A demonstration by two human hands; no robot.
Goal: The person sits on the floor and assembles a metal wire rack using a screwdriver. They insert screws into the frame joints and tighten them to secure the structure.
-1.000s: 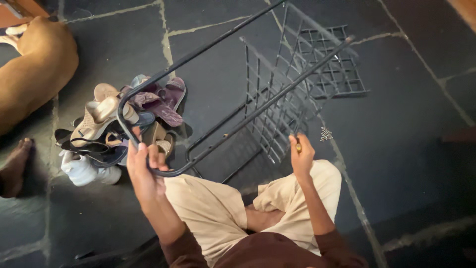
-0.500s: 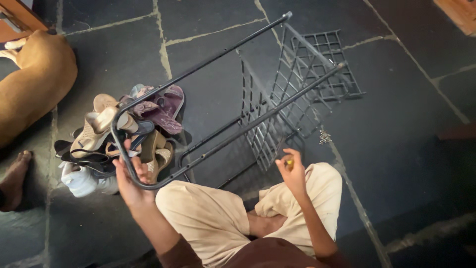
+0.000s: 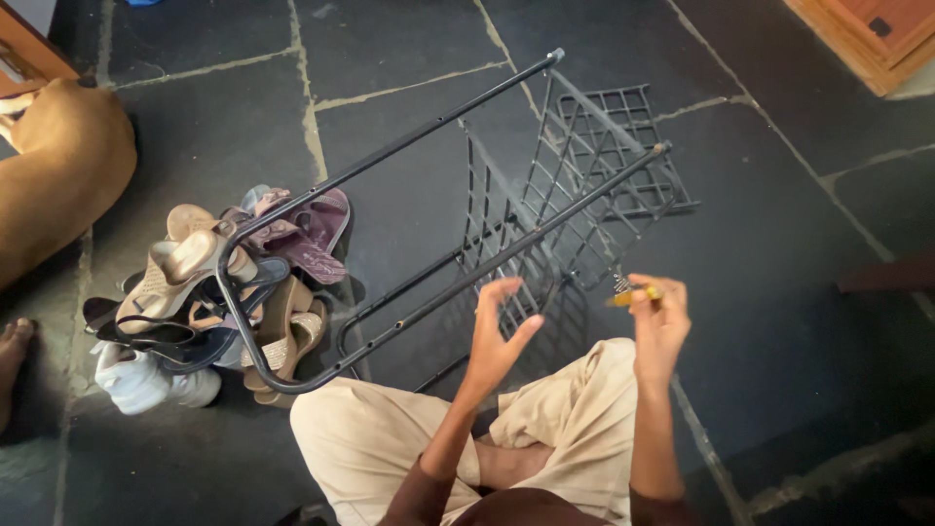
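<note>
Sitting cross-legged on a dark slate-tile floor (image 3: 409,58), a person in beige trousers is being seen from above w/ both hands raised over the lap. A small yellow-handled tool (image 3: 633,295) is being pinched betw. thumb and fingertips of the right hand (image 3: 660,321), held just beside the lower edge of a black tubular metal rack frame (image 3: 390,151) lying tilted on the floor. What kind of tool it is cannot be told; something small and dark is showing at its far end. The left hand (image 3: 495,336) is being held open, fingers spread and slightly curled, nothing gripped, hovering just in front of the frame's lower tube, apart from it. Black wire-grid shelves (image 3: 594,156) are being shown attached at the frame's far end, near the right hand. The frame's curved near end is resting over a heap of mixed sandals and shoes (image 3: 209,292), tan, maroon, black and white, at left. A tan dog's body (image 3: 58,175) is lying at the upper left, and a bare foot (image 3: 12,356) of another person is showing at the left edge. An orange wooden edge (image 3: 867,39) is visible top right.
</note>
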